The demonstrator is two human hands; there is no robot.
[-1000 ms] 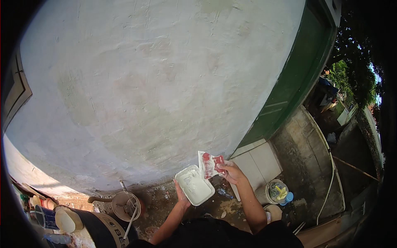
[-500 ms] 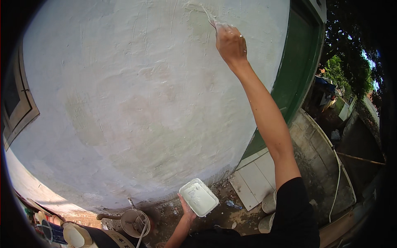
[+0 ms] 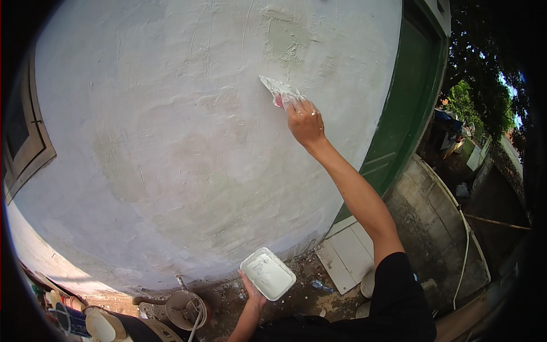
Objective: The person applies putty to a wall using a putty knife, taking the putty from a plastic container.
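My right hand (image 3: pixel 306 121) is closed round a putty knife (image 3: pixel 279 89), its blade smeared with white filler and a bit of red showing by my fingers. White spots dot my knuckles. The blade is at the white wall (image 3: pixel 188 137), below a rough greenish patch; whether it touches the surface I cannot tell. Low down, my left hand (image 3: pixel 254 290) grips the side of a white rectangular tub (image 3: pixel 268 275). White paste coats the tub's inside. Thin ridges and blotchy patches mark the plaster.
A green door (image 3: pixel 401 97) stands to the right, with pale tiles (image 3: pixel 345 256) at its foot. A bucket (image 3: pixel 185 309) with a hose sits by the wall's base. At far left is a window frame (image 3: pixel 31 142); a low concrete wall (image 3: pixel 424 196) curves at right.
My right hand has come down the wall with the putty knife, away from the greenish patch, and the blade now shows more fully. The tub in my left hand has shifted slightly left.
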